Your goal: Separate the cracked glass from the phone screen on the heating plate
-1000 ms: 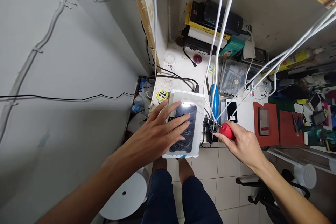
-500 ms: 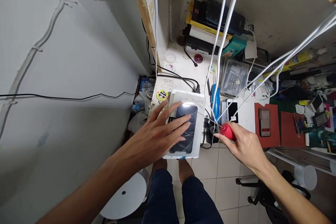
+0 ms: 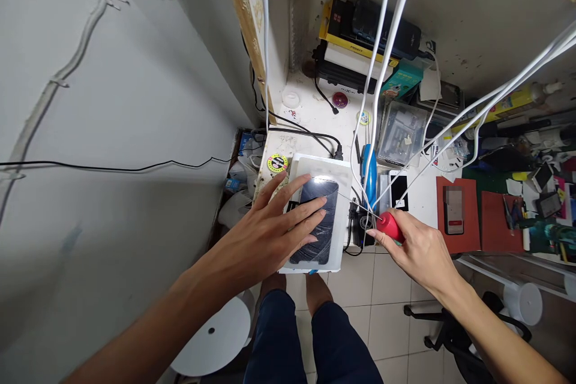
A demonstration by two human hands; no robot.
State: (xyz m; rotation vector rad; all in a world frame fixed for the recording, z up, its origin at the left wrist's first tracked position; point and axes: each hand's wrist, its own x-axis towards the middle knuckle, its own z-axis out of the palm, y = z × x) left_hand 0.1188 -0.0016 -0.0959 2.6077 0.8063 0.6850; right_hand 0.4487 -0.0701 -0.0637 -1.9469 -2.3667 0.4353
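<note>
My left hand [image 3: 274, 231] lies with fingers spread over a dark phone screen [image 3: 324, 228] covered in curved streaks. That screen rests on a pale, flat pad [image 3: 344, 174] at the table's front edge. In my right hand [image 3: 418, 243] is a red-handled tool [image 3: 389, 227], and its thin metal shaft points left to the screen's upper right edge. Whether the tip touches the screen is too small to tell. White cables hang down between the pad and the red handle.
Beside the pad lie a blue-handled tool [image 3: 369, 174] and a white phone [image 3: 398, 189]. A clear parts box [image 3: 402, 132] stands behind them. Farther right, another phone [image 3: 453, 210] sits on a red mat [image 3: 443, 243]. A round white stool [image 3: 216, 342] is below left.
The view has shifted very slightly. Both hands, the screen and the red-handled tool hold nearly the same places.
</note>
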